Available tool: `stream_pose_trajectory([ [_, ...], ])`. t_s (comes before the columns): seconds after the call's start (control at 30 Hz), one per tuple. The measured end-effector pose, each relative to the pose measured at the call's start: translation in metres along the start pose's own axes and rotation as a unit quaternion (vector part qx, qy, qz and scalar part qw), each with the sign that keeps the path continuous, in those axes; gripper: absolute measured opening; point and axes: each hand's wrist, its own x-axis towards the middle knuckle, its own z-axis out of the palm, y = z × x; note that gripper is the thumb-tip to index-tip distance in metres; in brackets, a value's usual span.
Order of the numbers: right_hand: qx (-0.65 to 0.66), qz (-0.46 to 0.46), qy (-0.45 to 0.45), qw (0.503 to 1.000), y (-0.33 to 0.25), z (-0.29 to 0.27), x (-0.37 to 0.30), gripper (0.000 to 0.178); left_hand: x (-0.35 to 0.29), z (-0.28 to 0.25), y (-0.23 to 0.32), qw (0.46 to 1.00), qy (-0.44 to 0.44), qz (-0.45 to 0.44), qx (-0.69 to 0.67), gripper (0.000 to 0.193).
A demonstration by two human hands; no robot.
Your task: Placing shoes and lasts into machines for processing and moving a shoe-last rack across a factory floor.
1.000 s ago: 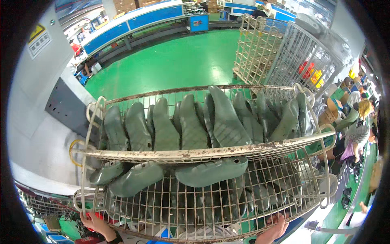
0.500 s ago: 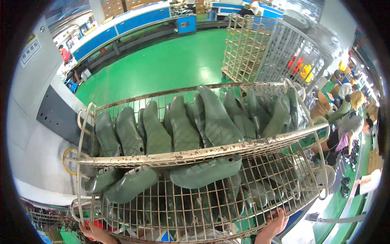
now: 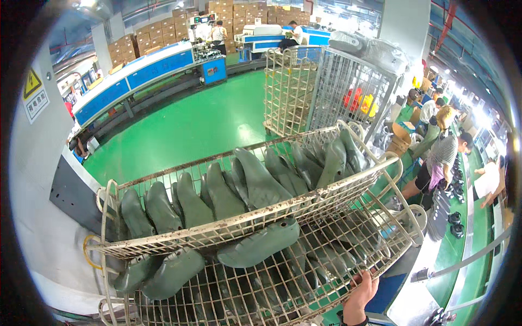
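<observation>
My right hand is closed on the near right edge of a rusty, cream-coloured wire rack, fingertips hooked through the mesh. My left hand is out of the picture. A row of dark green shoe lasts stands tilted in the rack's upper tier. More lasts lie below it, among them one sideways shoe last and another slanted shoe last at the left. Under the front mesh, further lasts are partly hidden by the wires.
A grey pillar stands close at the left. Beyond the rack are a green floor, a beige wire cart and a grey cage cart. Several people work along a conveyor line at the right. Blue-sided benches line the back.
The view has tilted up and turned right, so the rack sits lower and slanted. My left hand, on the rack's left corner before, has left the picture. My right hand keeps its hold.
</observation>
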Motion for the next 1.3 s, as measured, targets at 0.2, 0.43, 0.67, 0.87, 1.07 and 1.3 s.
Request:
stream_pose_trajectory([
  [0.2,0.037,0.005,-0.015,0.999,0.006,-0.002,0.007,0.029,0.013,-0.019,0.012,0.995,-0.014,-0.087,-0.047,0.041],
  [0.43,0.048,0.026,-0.065,0.996,-0.013,0.002,-0.007,0.014,0.022,-0.017,-0.055,0.939,-0.022,-0.256,-0.227,0.044],
  [0.67,-0.029,0.065,-0.077,0.994,-0.024,0.016,-0.021,0.019,-0.004,-0.011,0.027,0.864,0.045,-0.336,-0.373,0.038],
  [0.87,-0.122,0.038,-0.036,0.991,-0.025,0.019,-0.021,0.024,-0.025,-0.031,0.01,0.995,-0.084,-0.05,0.025,0.035],
  [1.07,-0.153,0.048,0.016,0.987,0.015,-0.064,0.116,0.063,-0.01,-0.033,0.006,0.97,-0.237,0.049,-0.002,0.041],
  [1.3,0.003,-0.066,0.0,0.998,0.002,-0.02,0.016,0.03,0.016,-0.001,-0.012,0.94,-0.111,0.319,0.053,0.037],
])
